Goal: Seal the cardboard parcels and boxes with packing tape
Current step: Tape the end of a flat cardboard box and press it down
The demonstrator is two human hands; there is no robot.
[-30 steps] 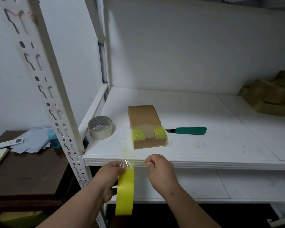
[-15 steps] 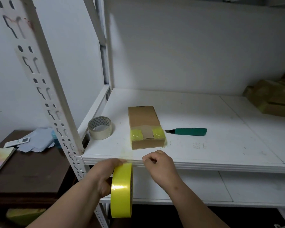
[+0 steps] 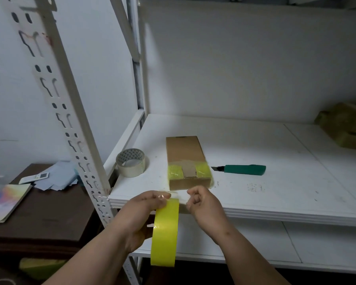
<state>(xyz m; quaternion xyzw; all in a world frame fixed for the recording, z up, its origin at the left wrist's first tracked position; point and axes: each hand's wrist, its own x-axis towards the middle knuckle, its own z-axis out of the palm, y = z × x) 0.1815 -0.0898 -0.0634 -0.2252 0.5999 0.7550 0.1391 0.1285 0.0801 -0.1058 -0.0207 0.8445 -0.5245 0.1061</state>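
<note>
The left hand [image 3: 144,214] grips a roll of yellow packing tape [image 3: 165,233], held on edge just below the front lip of the white shelf [image 3: 275,194], with the thumb on top of the roll and the fingers curled behind it. The right hand [image 3: 203,204] sits just beside it, to the right, fingers curled in and pinching the free end of the tape (a thin, nearly clear strip, hard to make out) [image 3: 178,196] that spans the small gap between the two hands.

The cardboard box [image 3: 186,159] lies flat on the shelf directly beyond the hands, its near end just past the knuckles and close to the shelf edge. Neither hand touches it. Two patches of yellow tape [image 3: 202,171] already cross its near end, with a bare strip of cardboard between them.

To the left of the box, near the shelf's corner, stands a roll of pale tape [image 3: 131,162]. To the right of the box lies a green-handled utility knife [image 3: 243,170], blade pointing toward the box. Far right on the shelf, a heap of taped parcels [image 3: 345,124] sits well apart from the hands. A dark table [image 3: 49,219] at lower left carries papers and a remote control [image 3: 34,177].
</note>
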